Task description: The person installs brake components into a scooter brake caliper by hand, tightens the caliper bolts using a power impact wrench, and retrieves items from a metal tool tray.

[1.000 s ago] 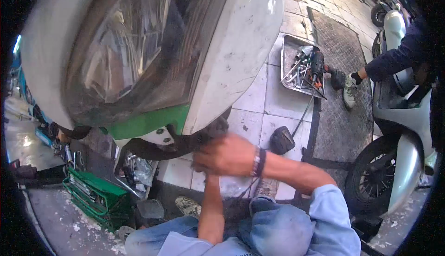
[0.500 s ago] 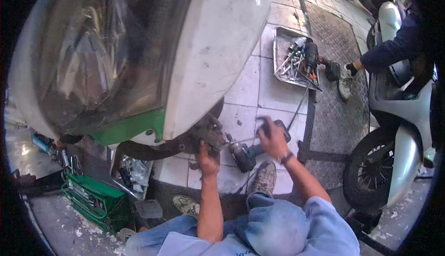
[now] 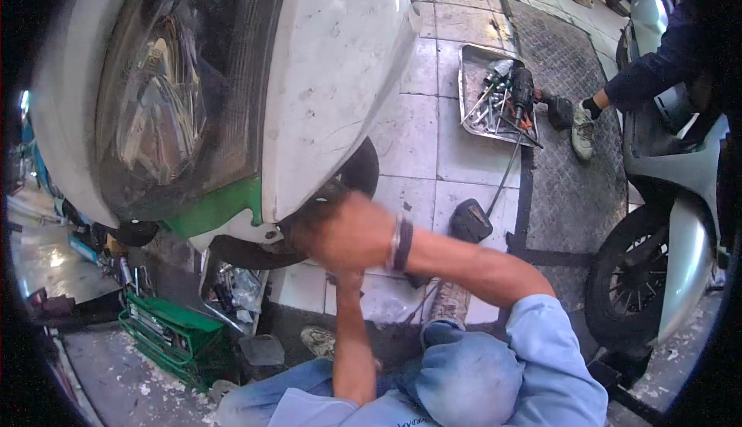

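A white and green scooter [image 3: 325, 64] stands in front of me, with its dark wheel [image 3: 362, 170] showing below the bodywork. My right hand [image 3: 352, 234], with dark bands at the wrist, is at the scooter's lower edge near the wheel. It is smeared by motion, so its fingers and anything in them cannot be made out. Below and behind it is my left hand [image 3: 349, 280], mostly covered, with its fingers hidden. A cordless power tool lies on the tiles beyond my right forearm; its battery end [image 3: 470, 220] shows and the rest is largely covered.
A metal tray [image 3: 464, 95] holds several hand tools and a cordless driver [image 3: 523, 91]. A long rod [image 3: 504, 176] leans from it. A green toolbox [image 3: 182, 338] stands at lower left. At right are another scooter [image 3: 672, 272] and a person's shoe [image 3: 583, 132] on a ridged mat [image 3: 568, 195].
My right hand has swung left from above the power tool, where it held a rod-like tool, to the scooter's underside, now covering my left hand. The view has shifted slightly.
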